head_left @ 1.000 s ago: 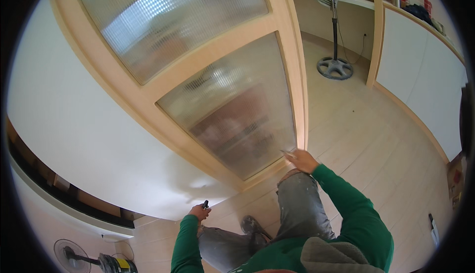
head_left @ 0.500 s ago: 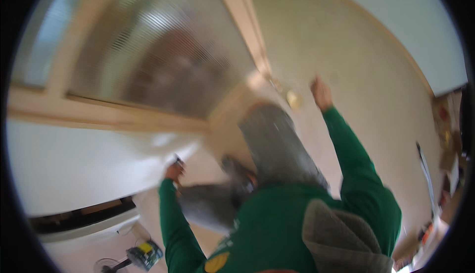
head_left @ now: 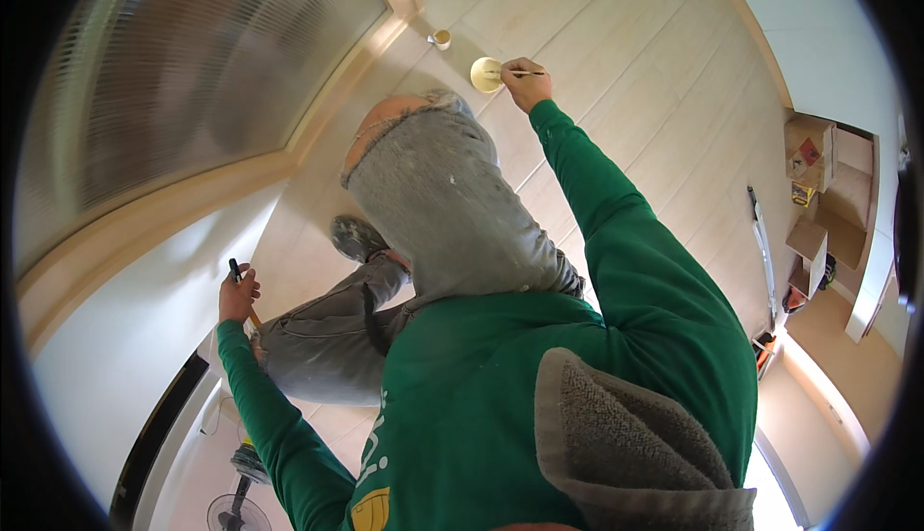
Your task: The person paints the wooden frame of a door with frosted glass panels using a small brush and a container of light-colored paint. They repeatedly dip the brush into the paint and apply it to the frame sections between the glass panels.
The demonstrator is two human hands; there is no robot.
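Note:
My right hand (head_left: 526,84) is closed around a thin brush (head_left: 528,73), its tip end over a small round dish of cream-coloured paint (head_left: 484,76) on the floor. Beside that dish stands a little cup (head_left: 440,39), near the door frame's corner. Down at the left, my left hand (head_left: 238,294) grips a slim tool with a black end (head_left: 235,270), close to a white panel (head_left: 144,310). What kind of tool it is I cannot make out. My grey-trousered knee (head_left: 423,165) lies between the two hands.
A wood-framed ribbed glass panel (head_left: 221,69) rises at the left. Pale plank flooring (head_left: 635,78) spreads ahead and right. Open wooden cubbies (head_left: 818,165) and a long metal strip (head_left: 762,252) are at the right. A fan (head_left: 238,512) stands at the lower left.
My view has turned and steadied. The right hand has gone from beside the dish to over it, with the brush at the paint. My left hand still grips the black-ended tool.

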